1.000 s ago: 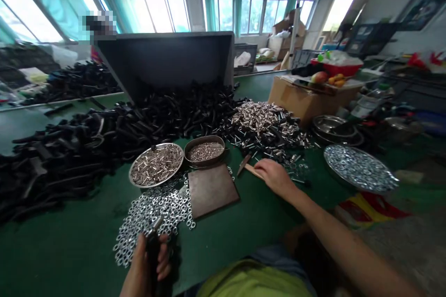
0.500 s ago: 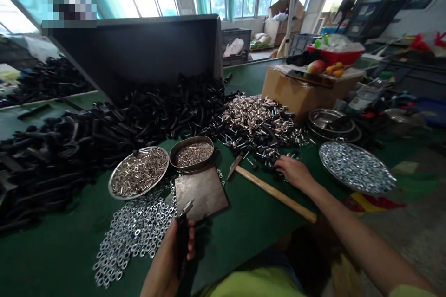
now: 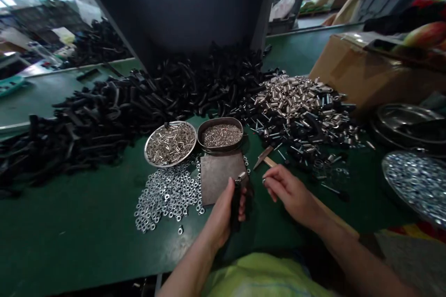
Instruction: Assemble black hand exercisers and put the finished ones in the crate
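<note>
My left hand (image 3: 223, 211) is closed around a black handle (image 3: 236, 197), held upright beside the steel plate (image 3: 216, 171). A short shiny metal sleeve (image 3: 241, 177) sits at the top end of the handle. To its right, my right hand (image 3: 287, 190) pinches a small metal piece (image 3: 264, 180) between thumb and forefinger; it is too small to name. The two hands are a short way apart. Under my right hand and forearm lies a hammer (image 3: 264, 157), its wooden shaft partly covered.
Nuts (image 3: 167, 195) lie loose left of the plate. Behind stand a dish of metal pins (image 3: 148, 155) and an oval tin (image 3: 200, 141) of small parts. Black handles (image 3: 156, 97) and metal sleeves (image 3: 292, 97) are heaped farther back. A tray of bright parts (image 3: 414, 190) stands right.
My right hand has come back from the parts pile towards my left hand. A bare spring showed on the black handle before; now a smooth sleeve shows there. The view has shifted.
</note>
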Tool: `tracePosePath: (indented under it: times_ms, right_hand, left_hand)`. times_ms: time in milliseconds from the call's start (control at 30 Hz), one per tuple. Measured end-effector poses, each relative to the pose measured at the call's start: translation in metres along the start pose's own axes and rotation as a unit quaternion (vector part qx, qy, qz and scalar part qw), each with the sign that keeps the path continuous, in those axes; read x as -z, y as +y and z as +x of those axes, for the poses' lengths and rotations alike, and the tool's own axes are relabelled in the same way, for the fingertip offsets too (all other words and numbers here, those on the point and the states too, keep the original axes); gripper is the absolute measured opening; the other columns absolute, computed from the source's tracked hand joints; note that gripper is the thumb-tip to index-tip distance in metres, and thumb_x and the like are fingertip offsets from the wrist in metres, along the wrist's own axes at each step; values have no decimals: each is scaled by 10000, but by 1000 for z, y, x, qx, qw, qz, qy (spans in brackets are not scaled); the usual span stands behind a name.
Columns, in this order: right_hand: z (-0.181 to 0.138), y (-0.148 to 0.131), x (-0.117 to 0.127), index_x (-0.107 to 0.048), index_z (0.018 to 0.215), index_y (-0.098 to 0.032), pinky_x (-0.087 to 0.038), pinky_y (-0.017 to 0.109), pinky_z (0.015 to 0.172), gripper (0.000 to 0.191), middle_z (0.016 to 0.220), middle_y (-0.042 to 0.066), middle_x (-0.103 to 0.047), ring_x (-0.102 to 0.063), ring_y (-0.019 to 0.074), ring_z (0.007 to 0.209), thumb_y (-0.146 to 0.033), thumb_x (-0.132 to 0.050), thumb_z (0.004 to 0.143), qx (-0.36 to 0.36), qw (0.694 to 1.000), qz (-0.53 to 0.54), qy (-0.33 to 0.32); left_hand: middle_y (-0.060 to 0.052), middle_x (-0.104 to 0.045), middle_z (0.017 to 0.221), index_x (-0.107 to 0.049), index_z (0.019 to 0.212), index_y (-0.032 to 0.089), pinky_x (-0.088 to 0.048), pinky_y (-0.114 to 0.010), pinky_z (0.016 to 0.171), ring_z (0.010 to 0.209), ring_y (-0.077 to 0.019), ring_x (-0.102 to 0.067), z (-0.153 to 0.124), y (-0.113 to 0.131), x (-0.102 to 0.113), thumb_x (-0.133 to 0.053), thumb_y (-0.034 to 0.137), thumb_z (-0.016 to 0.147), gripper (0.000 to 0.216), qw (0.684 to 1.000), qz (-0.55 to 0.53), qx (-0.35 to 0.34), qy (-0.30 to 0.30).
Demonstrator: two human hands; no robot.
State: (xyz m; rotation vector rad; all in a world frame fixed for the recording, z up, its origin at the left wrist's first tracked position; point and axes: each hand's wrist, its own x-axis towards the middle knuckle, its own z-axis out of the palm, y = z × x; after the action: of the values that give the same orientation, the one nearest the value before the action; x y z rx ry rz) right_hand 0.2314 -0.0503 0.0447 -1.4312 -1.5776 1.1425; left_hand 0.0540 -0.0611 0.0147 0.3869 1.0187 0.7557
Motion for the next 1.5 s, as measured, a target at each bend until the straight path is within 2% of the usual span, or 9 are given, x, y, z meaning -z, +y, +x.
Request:
tracePosePath:
  times_ms: [233, 400, 533, 667, 767, 833, 1100, 1333, 1500]
  right_hand:
    - [10, -4, -53, -488, 811, -204, -439, 251, 620, 66, 693, 1, -628, -616, 143, 649, -209, -447, 863, 44, 994, -91, -32]
    - [12, -1, -50, -503, 822, -208, -417, 198, 538, 94, 615, -41, -597, -574, 106, 558, -170, -429, 866, 24, 997, -57, -35]
    - [19, 11, -18, -573, 937, -209, -450, 230, 635, 170, 732, -4, -640, -597, 130, 673, -243, -408, 914, 40, 979, -198, 8]
    - [28, 35, 28, -579, 987, -181, -440, 329, 738, 162, 1032, 116, -599, -536, 249, 984, -210, -493, 853, -13, 915, -390, 105]
    - [32, 49, 45, -589, 952, -173, -443, 336, 658, 147, 972, 127, -601, -530, 278, 950, -217, -490, 853, -34, 823, -561, 82]
    - [34, 52, 47, -591, 964, -162, -449, 357, 654, 173, 931, 130, -607, -544, 283, 911, -196, -451, 867, -21, 802, -591, 78]
    - [10, -1, 1, -598, 952, -229, -507, 381, 839, 130, 999, 76, -644, -613, 209, 951, -237, -494, 874, 216, 943, -239, 85]
    - [-11, -26, -60, -624, 984, -213, -533, 312, 811, 212, 1005, 79, -667, -643, 164, 910, -169, -433, 901, 319, 926, -201, 11]
    - [-5, -24, -78, -611, 894, -191, -525, 301, 705, 238, 852, 85, -674, -650, 178, 770, -288, -396, 924, 215, 962, -170, -1]
  left_hand:
    - [32, -435, 574, -487, 735, 165, -303, -189, 435, 490, -81, -393, 1, -6, 0, -468, 737, 715, 573, 997, 69, -40, 2]
    - [69, -376, 547, -485, 784, 183, -217, -161, 390, 443, -57, -324, 2, -7, 5, -582, 635, 718, 467, 986, 149, -77, 16]
    - [72, -363, 574, -515, 829, 171, -169, -143, 388, 442, -38, -283, 1, 0, 9, -628, 610, 698, 472, 993, 106, -53, -27]
    - [38, -444, 625, -561, 867, 140, -221, -137, 388, 479, -43, -331, 2, 7, 18, -622, 642, 685, 538, 996, 26, -80, -5]
    - [5, -490, 648, -579, 845, 120, -262, -147, 387, 490, -55, -366, 3, 12, 22, -479, 731, 723, 631, 997, -59, -58, 0]
    - [-1, -496, 638, -564, 781, 122, -283, -154, 391, 485, -58, -381, 2, 16, 24, -476, 696, 756, 581, 992, -122, -30, 20]
    - [31, -351, 485, -442, 559, 164, -323, -200, 443, 442, -75, -341, -11, 20, 29, -500, 323, 788, 284, 965, -260, -47, 0]
    - [28, -439, 488, -514, 641, 149, -337, -209, 484, 451, -78, -389, -18, 7, 18, -547, 276, 722, 155, 959, -262, -92, 52]
    - [44, -486, 581, -512, 695, 160, -347, -203, 521, 510, -70, -430, -21, -1, 16, -630, 282, 694, 170, 955, -195, -204, 96]
